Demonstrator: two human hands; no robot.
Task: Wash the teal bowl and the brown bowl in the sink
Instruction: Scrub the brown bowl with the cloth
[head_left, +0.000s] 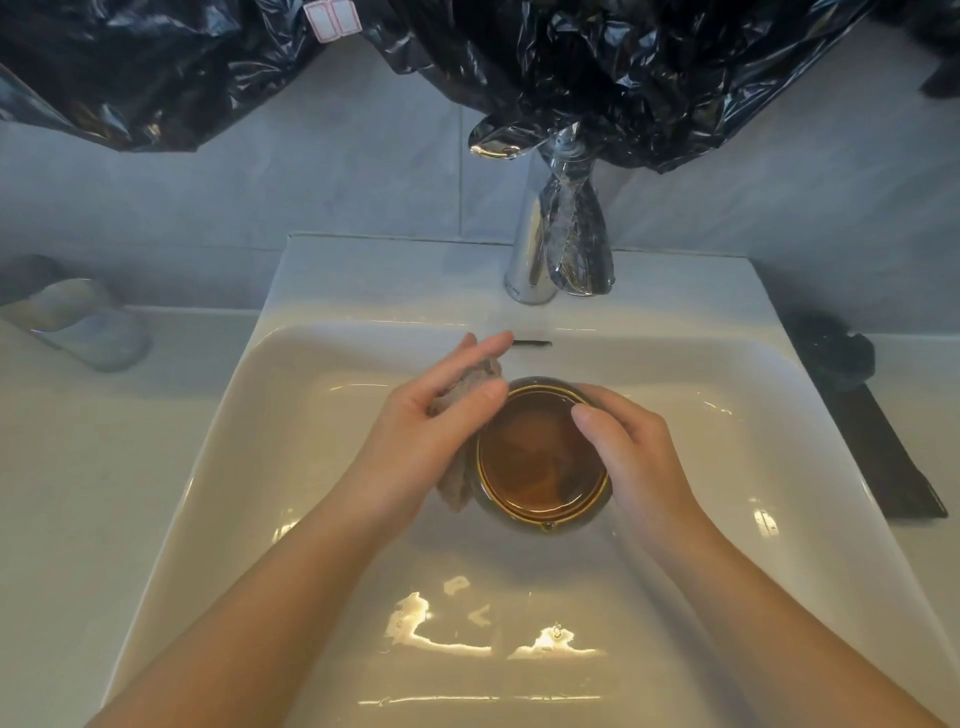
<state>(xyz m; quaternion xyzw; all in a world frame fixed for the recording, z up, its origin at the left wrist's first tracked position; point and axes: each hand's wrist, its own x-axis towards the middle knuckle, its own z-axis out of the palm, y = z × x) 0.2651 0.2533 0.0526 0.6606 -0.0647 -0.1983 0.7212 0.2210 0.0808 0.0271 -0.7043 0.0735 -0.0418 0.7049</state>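
The brown bowl (543, 452) sits upright in the middle of the white sink (311, 441), below the chrome tap (556, 228) at the back edge. The right hand (636, 447) grips its right rim, thumb hooked inside. The left hand (434, 421) presses a brownish cloth (457, 493) against the bowl's left wall, fingers loosely spread.

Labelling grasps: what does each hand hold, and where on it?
Right hand grips the brown bowl at its right rim, thumb over the edge. Left hand presses a cloth against the bowl's left outer wall.
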